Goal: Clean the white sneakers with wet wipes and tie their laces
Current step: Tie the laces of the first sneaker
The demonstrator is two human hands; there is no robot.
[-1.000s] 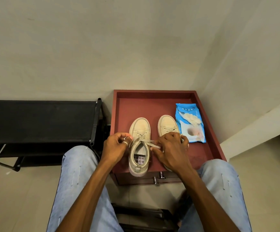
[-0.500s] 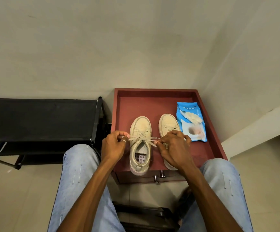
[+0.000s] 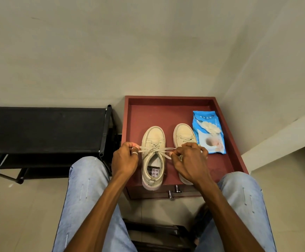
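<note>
On the red bench (image 3: 166, 110), right of centre in the frame, a pale sneaker (image 3: 153, 137) lies with its toe toward the top of the frame and its heel at the bench's lower edge, nearest the person. Its long axis runs almost straight up and down the picture. The laces (image 3: 155, 149) are stretched across that axis, nearly level, just above the shoe's opening.

The left hand (image 3: 125, 157) sits just beside the shoe's left flank, fingers curled, pinching one lace end. The right hand (image 3: 189, 160) pinches the other end between thumb and fingertips. It lies over the rear half of the second sneaker (image 3: 183, 132), which stands parallel and just to the right. The two hands are about equally near the crossing point, one on each side.

The laces look to be in the middle of being drawn tight. Forming a bow would probably bring both hands inward along that crosswise line to meet over the tongue.

A blue pack of wet wipes (image 3: 209, 132) lies at the bench's right side, near the second sneaker. A black shoe rack (image 3: 44, 130) stands at the left of the frame.
</note>
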